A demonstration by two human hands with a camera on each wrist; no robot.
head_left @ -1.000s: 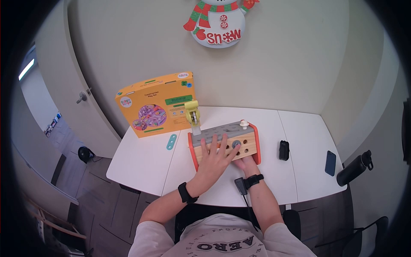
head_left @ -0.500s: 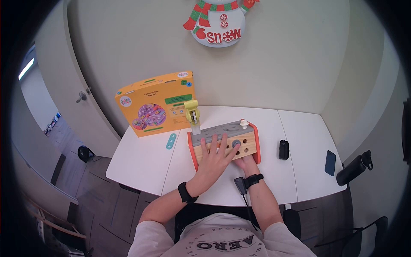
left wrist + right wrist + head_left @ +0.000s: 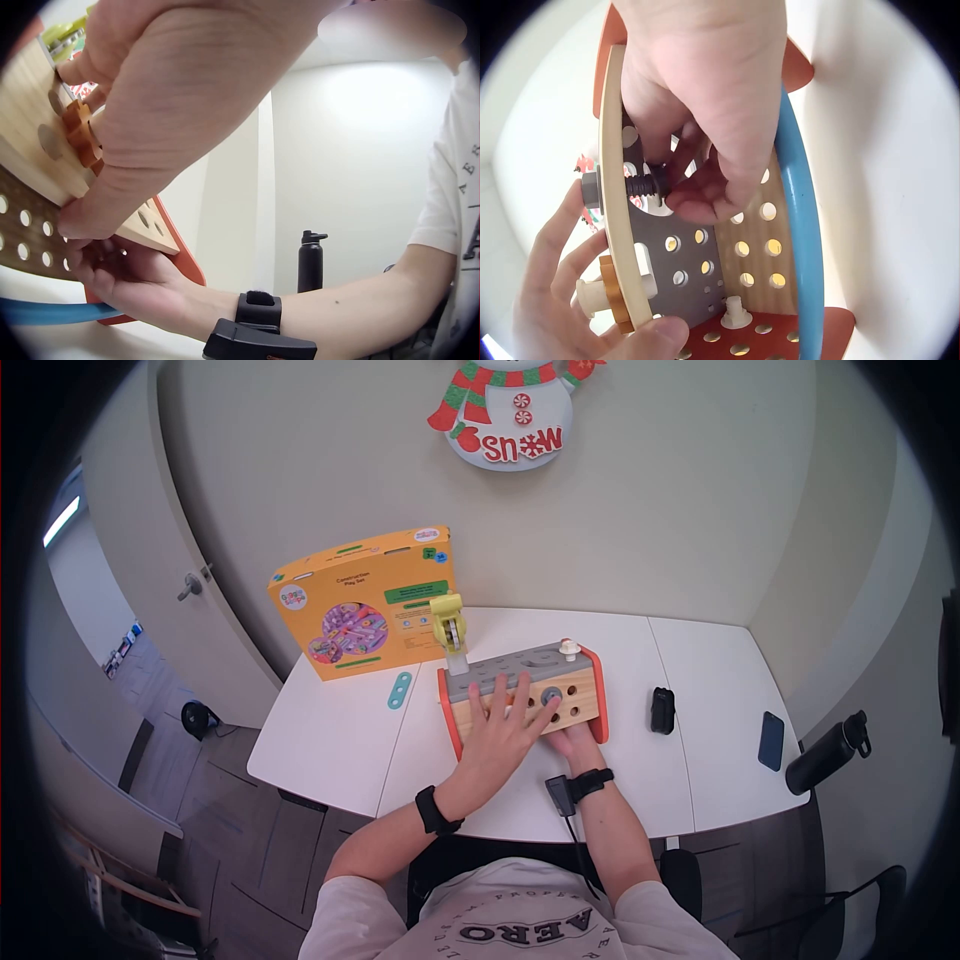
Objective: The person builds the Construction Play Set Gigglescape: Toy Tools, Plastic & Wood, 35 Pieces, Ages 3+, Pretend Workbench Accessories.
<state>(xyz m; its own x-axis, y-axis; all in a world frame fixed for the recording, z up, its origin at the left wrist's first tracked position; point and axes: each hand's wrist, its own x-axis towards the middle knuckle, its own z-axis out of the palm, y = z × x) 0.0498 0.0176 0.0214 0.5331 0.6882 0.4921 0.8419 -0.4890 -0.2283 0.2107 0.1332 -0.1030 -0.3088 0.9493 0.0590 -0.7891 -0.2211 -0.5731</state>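
A toy workbench (image 3: 592, 703) with a wooden front panel, grey top and red-orange ends stands in front of the person. My left hand (image 3: 492, 735) spreads over the front panel and grips it, thumb round the lower edge. Its index fingertip touches the head of a grey bolt (image 3: 590, 190) that passes through the panel. Behind the panel, my right hand (image 3: 712, 112) reaches inside and pinches a dark nut (image 3: 658, 181) at the bolt's threaded end. Below that bolt, an orange gear-shaped piece (image 3: 615, 295) sits on a white bolt (image 3: 592, 298) between the left hand's fingers and thumb.
A yellow-green vise (image 3: 448, 622) and a white peg (image 3: 569, 649) stand on the bench top. To the left are a teal strip with holes (image 3: 400, 690) and an orange box (image 3: 400, 575). A black case (image 3: 663, 711), phone (image 3: 771, 741) and bottle (image 3: 828, 753) are on the right.
The right wrist shifts very slightly in the head view. Both hands otherwise keep their places, and the workbench stays put.
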